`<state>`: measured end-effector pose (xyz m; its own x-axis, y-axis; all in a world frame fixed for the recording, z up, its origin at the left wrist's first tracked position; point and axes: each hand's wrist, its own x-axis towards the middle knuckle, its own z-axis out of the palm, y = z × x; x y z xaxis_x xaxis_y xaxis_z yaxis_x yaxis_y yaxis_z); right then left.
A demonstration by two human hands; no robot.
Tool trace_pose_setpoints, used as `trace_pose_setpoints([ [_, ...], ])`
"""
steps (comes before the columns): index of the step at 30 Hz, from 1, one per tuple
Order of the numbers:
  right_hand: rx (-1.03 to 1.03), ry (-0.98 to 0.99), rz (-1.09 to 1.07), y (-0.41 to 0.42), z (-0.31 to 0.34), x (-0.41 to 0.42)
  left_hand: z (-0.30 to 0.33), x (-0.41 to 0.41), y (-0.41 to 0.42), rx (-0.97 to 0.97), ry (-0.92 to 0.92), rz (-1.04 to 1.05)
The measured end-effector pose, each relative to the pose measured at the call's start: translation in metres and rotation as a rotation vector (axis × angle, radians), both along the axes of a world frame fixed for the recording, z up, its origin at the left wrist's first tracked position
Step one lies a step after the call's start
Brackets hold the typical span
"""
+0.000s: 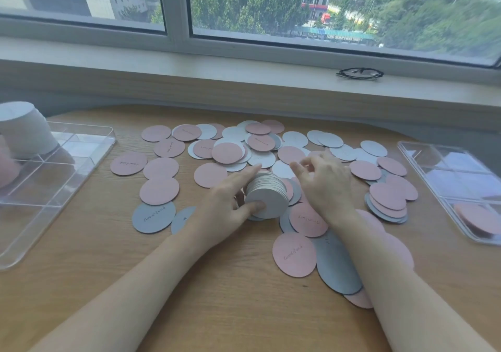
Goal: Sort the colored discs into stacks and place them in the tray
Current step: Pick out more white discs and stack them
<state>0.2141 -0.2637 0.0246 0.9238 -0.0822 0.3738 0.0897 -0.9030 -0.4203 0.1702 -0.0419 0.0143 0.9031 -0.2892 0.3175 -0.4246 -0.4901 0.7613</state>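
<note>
Pink discs (159, 190) and grey discs (153, 217) lie scattered over the wooden table (108, 256), several overlapping. My left hand (230, 202) grips a stack of grey discs (267, 194) held on edge near the table's middle, thumb on its front face and fingers over the top. My right hand (325, 181) hovers just right of the stack with its fingertips curled over loose discs; whether it pinches one is hidden. A clear divided tray (81, 162) at the left holds a tall grey stack (24, 132). A second clear tray (444, 167) at the right holds pink discs (477, 218).
Folded black glasses (359, 73) lie on the window sill behind the table. The near part of the table in front of my arms is bare wood. The window fills the back.
</note>
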Motion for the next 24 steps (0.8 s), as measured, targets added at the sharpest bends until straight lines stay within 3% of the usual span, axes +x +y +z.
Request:
trace_pose_setpoints([
  [3,-0.233,0.198,-0.207,-0.003,-0.005,0.011,0.002,-0.002,-0.001,0.001,-0.004,-0.043],
  [7,-0.307,0.219,-0.226,0.008,-0.017,0.023,0.000,0.001,-0.002,0.002,-0.010,-0.041],
  [24,0.321,-0.075,-0.002,0.010,0.000,0.009,0.000,0.000,0.001,0.008,-0.001,-0.045],
])
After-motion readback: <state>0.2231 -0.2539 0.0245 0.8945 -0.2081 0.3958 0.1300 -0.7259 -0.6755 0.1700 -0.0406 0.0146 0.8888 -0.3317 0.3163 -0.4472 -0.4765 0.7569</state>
